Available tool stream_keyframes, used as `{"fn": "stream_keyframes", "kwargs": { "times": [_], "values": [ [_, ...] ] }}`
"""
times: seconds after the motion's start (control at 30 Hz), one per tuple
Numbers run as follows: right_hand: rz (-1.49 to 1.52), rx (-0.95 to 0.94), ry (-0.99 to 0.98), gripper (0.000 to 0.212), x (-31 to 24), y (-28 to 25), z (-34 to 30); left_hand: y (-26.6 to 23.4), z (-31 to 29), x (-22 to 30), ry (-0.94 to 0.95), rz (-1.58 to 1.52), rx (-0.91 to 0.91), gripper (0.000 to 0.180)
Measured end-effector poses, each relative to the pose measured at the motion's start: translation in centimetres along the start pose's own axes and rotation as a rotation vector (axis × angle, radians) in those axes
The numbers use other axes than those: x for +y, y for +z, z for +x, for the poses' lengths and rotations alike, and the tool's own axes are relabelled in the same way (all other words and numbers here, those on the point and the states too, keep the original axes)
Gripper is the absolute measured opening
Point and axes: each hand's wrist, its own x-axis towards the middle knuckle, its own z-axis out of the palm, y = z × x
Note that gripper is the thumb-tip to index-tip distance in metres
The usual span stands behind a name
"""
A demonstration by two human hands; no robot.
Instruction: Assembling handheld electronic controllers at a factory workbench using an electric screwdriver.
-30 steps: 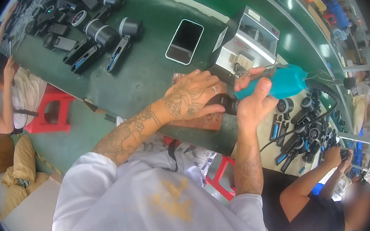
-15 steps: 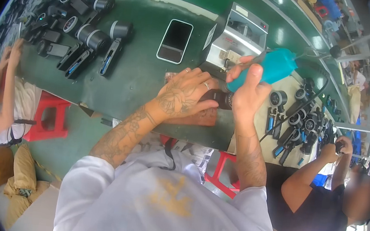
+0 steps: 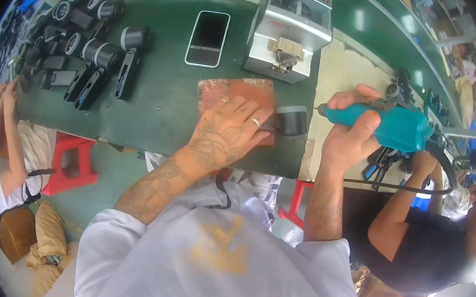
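A teal electric screwdriver (image 3: 398,128) is gripped in my right hand (image 3: 342,143), held nearly level with its tip pointing left. Just past that tip lies the cylindrical head of a black handheld device (image 3: 292,121). My left hand (image 3: 225,132) is closed over the device's other end, which the fingers mostly hide. Under that hand is a worn reddish-brown pad (image 3: 212,89) on the green table. The screwdriver tip stands apart from the device.
A silver machine (image 3: 291,30) stands beyond the pad, with a phone (image 3: 208,38) to its left. Several black devices (image 3: 101,54) lie at the left, more at the right. The screwdriver's cable (image 3: 451,180) loops at the right. Co-workers sit on both sides; red stools (image 3: 72,164) are below.
My right hand has drawn the screwdriver rightward, away from the device, and turned it nearly level. The device's head now shows plainly. The view has shifted.
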Motion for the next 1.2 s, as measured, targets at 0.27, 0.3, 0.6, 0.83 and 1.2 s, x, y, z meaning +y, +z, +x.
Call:
{"fn": "stream_keyframes", "kwargs": {
  "times": [0.27,0.3,0.6,0.83,1.2],
  "values": [
    [-0.088,0.015,0.24,0.05,1.5,-2.6,-2.1,-1.0,-0.5,0.9,-0.186,-0.356,0.042,0.028],
    [-0.132,0.0,0.225,0.05,1.9,-2.8,-2.1,-1.2,-0.6,1.3,-0.289,-0.526,0.083,0.025],
    [-0.341,0.1,-0.063,0.054,1.6,-2.0,-6.0,-1.0,-3.2,3.3,-0.857,-1.658,0.195,0.033],
    [-0.47,-0.651,0.17,0.079,-3.4,2.1,-11.1,0.2,-4.0,5.5,-0.944,-1.778,0.343,0.044],
    [-0.505,-0.605,0.128,0.048,-3.5,1.7,-11.2,-0.5,-4.7,4.5,-0.853,-1.671,0.25,0.042]
  ]
}}
